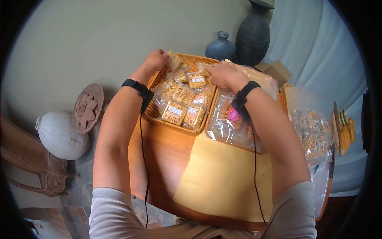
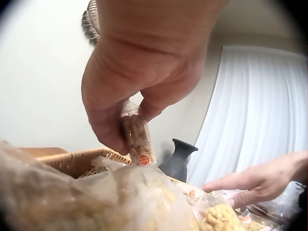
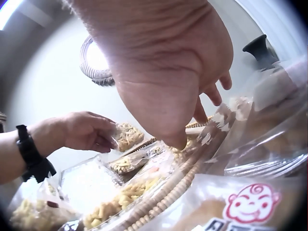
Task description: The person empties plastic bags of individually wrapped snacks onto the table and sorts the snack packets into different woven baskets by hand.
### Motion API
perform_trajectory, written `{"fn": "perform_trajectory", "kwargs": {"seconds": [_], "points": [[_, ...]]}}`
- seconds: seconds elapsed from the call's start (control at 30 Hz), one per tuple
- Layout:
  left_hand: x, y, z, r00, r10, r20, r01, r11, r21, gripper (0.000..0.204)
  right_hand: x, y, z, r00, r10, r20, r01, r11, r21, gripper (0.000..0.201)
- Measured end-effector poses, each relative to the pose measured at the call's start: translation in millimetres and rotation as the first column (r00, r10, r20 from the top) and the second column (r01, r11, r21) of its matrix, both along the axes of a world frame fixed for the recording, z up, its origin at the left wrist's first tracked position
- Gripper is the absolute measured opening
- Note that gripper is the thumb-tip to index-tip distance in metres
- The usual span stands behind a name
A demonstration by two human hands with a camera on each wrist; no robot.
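My left hand (image 1: 155, 62) is at the far left corner of a wicker basket (image 1: 165, 124), pinching a clear packet of pale crunchy snack pieces (image 2: 137, 134) between thumb and fingers. In the left wrist view this packet is edge-on, with a round red sticker, raised over other bags. My right hand (image 1: 227, 75) lies over the basket's far right rim, its fingers stretched out and its thumb apart. The fingertips are right at another snack packet (image 1: 204, 68). Several labelled snack packets (image 1: 174, 112) fill the basket between both hands.
Right of the basket stands a second tray with clear-wrapped goods and a pink label (image 1: 232, 114). Further right are more snack bags (image 1: 314, 123). Dark vases (image 1: 253, 36) stand behind. Yellow paper (image 1: 227, 175) covers the table front. Cables (image 1: 144, 159) hang from both wrist cameras.
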State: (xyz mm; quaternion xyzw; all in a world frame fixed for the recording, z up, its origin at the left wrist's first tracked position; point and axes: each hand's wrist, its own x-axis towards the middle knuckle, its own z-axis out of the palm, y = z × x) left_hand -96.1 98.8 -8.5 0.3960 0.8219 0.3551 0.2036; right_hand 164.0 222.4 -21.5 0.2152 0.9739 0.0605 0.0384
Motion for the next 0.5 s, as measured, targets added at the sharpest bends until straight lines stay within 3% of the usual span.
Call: {"fn": "perform_trajectory", "kwargs": {"seconds": [0.03,0.1,0.17,0.2,0.27,0.3,0.33,0.37,0.43,0.5], "points": [[2.9,3.1,-0.3,0.998,0.028,0.049,-0.031,0.998,0.060,0.028,-0.9,-4.0,3.1,1.000,-0.003,0.002,0.003,1.000,-0.004,0.049],[10.3,9.9,-0.1,0.994,0.049,0.100,-0.061,0.991,0.120,0.029,-4.2,-12.1,11.0,0.994,-0.109,-0.015,0.104,0.979,-0.177,0.048],[11.1,18.5,-2.8,0.955,0.046,0.293,-0.112,0.971,0.210,0.028,-10.2,-14.2,5.5,0.989,-0.139,-0.052,0.129,0.979,-0.156,0.043],[9.1,20.4,-2.2,0.955,0.043,0.292,-0.109,0.971,0.212,0.028,-12.6,-14.5,3.8,0.982,-0.164,-0.089,0.151,0.979,-0.137,0.039],[6.8,19.8,-1.7,0.998,-0.047,-0.033,0.041,0.989,-0.143,0.030,-17.0,-14.1,5.3,0.975,-0.194,-0.109,0.184,0.978,-0.095,0.032],[6.3,17.5,-3.4,0.998,-0.047,-0.032,0.042,0.989,-0.145,0.030,-19.0,-14.0,5.6,0.967,-0.218,-0.130,0.213,0.976,-0.053,0.027],[9.3,14.0,-3.4,0.947,-0.143,-0.288,0.065,0.962,-0.265,0.037,-19.6,-14.9,6.6,0.967,-0.219,-0.129,0.214,0.975,-0.056,0.027],[12.4,11.3,-3.4,0.822,-0.258,-0.508,0.053,0.922,-0.383,0.044,-19.7,-15.4,7.1,0.959,-0.207,-0.196,0.209,0.978,-0.009,0.025],[39.4,-5.0,11.7,0.826,-0.329,-0.458,0.097,0.883,-0.460,0.053,-18.9,-14.5,6.0,0.946,-0.195,-0.258,0.209,0.977,0.028,0.023],[62.2,-27.7,19.8,0.833,-0.392,-0.390,0.143,0.834,-0.532,0.062,-18.1,-13.1,2.3,0.953,-0.177,-0.246,0.154,0.982,-0.110,0.030]]}}
